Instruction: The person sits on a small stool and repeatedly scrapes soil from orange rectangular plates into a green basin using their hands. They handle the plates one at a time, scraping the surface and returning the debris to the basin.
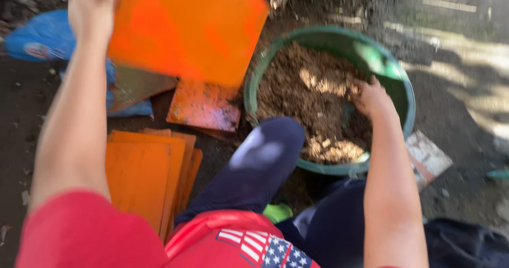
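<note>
Overhead, left hand (91, 9) lifts orange sheet (188, 26)

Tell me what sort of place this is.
Probably an outdoor work yard or garden plot: bare dirt ground in patchy sunlight, a green tub full of soil that the right hand reaches into, and orange boards stacked on the earth. The left hand lifts another orange board.
</note>
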`<action>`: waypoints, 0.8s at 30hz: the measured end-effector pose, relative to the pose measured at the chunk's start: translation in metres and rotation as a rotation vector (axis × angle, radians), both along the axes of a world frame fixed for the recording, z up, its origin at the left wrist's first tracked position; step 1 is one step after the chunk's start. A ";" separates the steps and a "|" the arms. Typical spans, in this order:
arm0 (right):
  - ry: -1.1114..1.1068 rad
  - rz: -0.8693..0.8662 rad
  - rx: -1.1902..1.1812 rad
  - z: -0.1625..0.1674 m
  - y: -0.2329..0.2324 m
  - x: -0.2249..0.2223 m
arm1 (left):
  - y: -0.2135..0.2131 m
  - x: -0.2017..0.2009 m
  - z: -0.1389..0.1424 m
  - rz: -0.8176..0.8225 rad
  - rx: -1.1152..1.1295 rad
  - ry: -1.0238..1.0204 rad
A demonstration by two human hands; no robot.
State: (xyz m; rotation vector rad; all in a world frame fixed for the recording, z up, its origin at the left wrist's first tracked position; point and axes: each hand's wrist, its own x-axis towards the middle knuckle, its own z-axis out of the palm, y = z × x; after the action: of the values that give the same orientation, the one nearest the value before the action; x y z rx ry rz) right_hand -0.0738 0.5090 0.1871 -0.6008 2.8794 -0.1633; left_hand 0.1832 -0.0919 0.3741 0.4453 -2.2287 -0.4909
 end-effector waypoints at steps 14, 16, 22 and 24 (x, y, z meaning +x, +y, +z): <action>-0.103 0.278 0.360 -0.068 -0.014 0.001 | 0.168 0.513 -0.358 1.388 0.886 0.197; -0.063 0.379 0.334 -0.078 -0.018 0.007 | 0.202 0.518 -0.391 1.578 0.944 0.181; 0.004 0.334 0.346 -0.075 -0.029 0.022 | 0.182 0.549 -0.401 1.680 1.118 0.098; 0.029 0.320 0.380 -0.065 -0.035 0.023 | 0.162 0.557 -0.380 1.781 0.972 -0.350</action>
State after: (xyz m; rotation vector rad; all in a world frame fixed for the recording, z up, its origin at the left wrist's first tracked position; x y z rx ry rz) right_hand -0.0510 0.4743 0.1224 -0.9699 2.6840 0.4296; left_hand 0.7402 0.0697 -0.0058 2.6776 -0.8694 -0.3903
